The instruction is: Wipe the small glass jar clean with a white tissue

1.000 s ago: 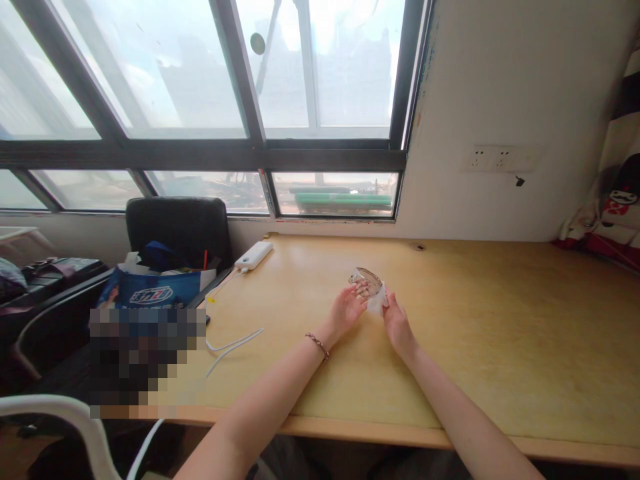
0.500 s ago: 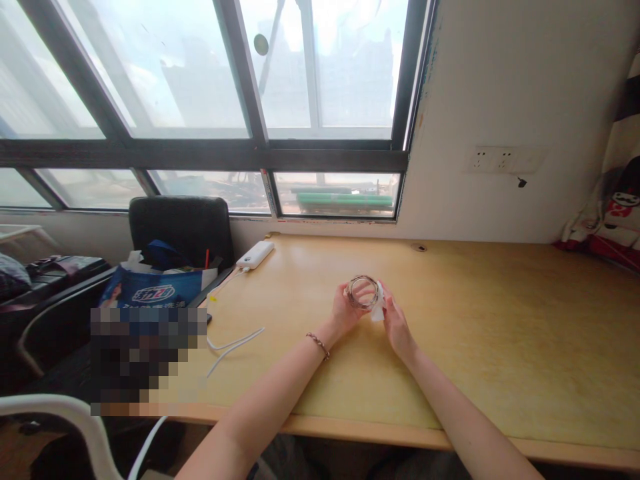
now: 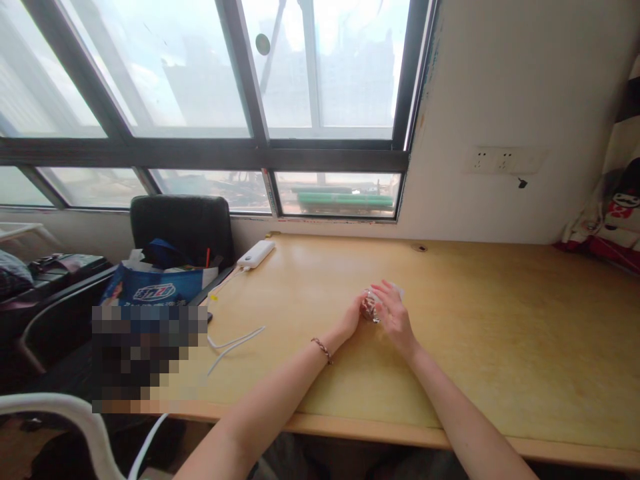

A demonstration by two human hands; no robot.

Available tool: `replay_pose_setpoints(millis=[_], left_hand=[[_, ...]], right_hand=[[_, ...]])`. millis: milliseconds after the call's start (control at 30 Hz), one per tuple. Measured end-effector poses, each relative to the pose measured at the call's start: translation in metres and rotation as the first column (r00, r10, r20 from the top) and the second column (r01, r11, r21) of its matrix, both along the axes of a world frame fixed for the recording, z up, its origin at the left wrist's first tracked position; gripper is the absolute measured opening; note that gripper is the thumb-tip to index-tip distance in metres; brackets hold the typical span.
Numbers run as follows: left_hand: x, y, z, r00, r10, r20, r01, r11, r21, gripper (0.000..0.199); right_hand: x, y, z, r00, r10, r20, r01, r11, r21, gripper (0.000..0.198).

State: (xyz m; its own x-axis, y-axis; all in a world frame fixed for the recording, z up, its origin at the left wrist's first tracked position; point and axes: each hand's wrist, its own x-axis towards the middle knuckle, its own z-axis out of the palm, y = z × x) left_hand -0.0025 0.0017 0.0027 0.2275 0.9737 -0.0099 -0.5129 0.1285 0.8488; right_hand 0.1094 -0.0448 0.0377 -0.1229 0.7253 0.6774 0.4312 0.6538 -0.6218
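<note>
My left hand [image 3: 351, 320] is closed round the side of a small clear glass cup [image 3: 370, 311], which I hold a little above the table. The glass is tilted, and shiny, faceted glints show on it. Over its right side lies my right hand [image 3: 399, 325], fingers bent, with a thin white tissue [image 3: 399, 291] partly visible behind them. Most of the tissue and the right part of the glass are hidden by those fingers. A braided bracelet [image 3: 323, 351] circles my left wrist.
On the wooden table [image 3: 500, 347], a white power bank [image 3: 257, 255] with a plugged cable lies at the back left. A loose white cable [image 3: 235, 344] curls nearer. To the left, a blue bag [image 3: 155, 287] rests on a black chair [image 3: 180, 223]. Windows and wall bound the far side.
The glass has been turned so its round rim no longer faces me. My right hand has moved from beside the glass to over its right side, taking the tissue along.
</note>
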Motion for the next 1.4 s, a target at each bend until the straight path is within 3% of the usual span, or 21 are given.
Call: replay_pose_setpoints(millis=[100, 200, 433, 533, 833, 967, 1033, 1100, 1200, 1300, 1400], left_hand=[[-0.001, 0.001, -0.002, 0.998, 0.004, 0.063, -0.005, 1.0, 0.023, 0.024], [-0.001, 0.001, -0.002, 0.978, -0.087, 0.19, 0.09, 0.996, -0.01, 0.029], [-0.003, -0.002, 0.0, 0.914, -0.227, 0.335, 0.263, 0.962, -0.066, 0.039], [-0.007, -0.001, 0.004, 0.894, -0.232, 0.384, 0.283, 0.955, -0.082, 0.039], [-0.016, 0.003, 0.01, 0.896, -0.22, 0.386, 0.291, 0.947, -0.135, 0.05], [-0.012, 0.001, 0.011, 0.949, -0.208, 0.237, 0.236, 0.967, -0.095, 0.051], [-0.008, 0.0, 0.01, 0.985, -0.151, 0.087, 0.153, 0.988, -0.013, 0.048], [-0.004, -0.004, 0.009, 0.991, -0.054, -0.125, 0.07, 0.989, 0.133, 0.049], [-0.003, -0.011, 0.01, 0.899, 0.174, -0.402, 0.012, 0.908, 0.419, 0.064], [-0.004, -0.016, 0.016, 0.818, 0.362, -0.447, -0.022, 0.796, 0.604, 0.081], [-0.004, -0.018, 0.019, 0.809, 0.414, -0.417, -0.049, 0.755, 0.654, 0.091]], right_hand=[[-0.005, -0.002, 0.0, 0.992, 0.072, 0.099, -0.077, 0.996, 0.043, 0.031], [-0.007, -0.001, -0.003, 0.982, 0.117, 0.146, -0.13, 0.988, 0.086, 0.036], [-0.004, -0.003, -0.003, 0.974, 0.092, 0.208, -0.121, 0.984, 0.132, 0.043], [-0.004, -0.004, -0.002, 0.975, 0.07, 0.209, -0.098, 0.987, 0.129, 0.043], [-0.002, 0.003, -0.009, 0.999, -0.051, -0.009, 0.051, 0.999, 0.008, 0.036], [-0.001, 0.009, -0.015, 0.978, -0.094, -0.188, 0.066, 0.986, -0.152, 0.034], [-0.001, 0.013, -0.019, 0.932, -0.146, -0.332, 0.051, 0.959, -0.28, 0.036], [0.0, 0.017, -0.022, 0.843, -0.17, -0.511, -0.059, 0.914, -0.4, 0.039], [0.001, 0.02, -0.022, 0.638, -0.124, -0.76, -0.353, 0.83, -0.431, 0.037], [0.002, 0.018, -0.019, 0.498, -0.128, -0.858, -0.553, 0.715, -0.428, 0.032], [0.002, 0.017, -0.018, 0.444, -0.189, -0.876, -0.625, 0.636, -0.453, 0.023]])
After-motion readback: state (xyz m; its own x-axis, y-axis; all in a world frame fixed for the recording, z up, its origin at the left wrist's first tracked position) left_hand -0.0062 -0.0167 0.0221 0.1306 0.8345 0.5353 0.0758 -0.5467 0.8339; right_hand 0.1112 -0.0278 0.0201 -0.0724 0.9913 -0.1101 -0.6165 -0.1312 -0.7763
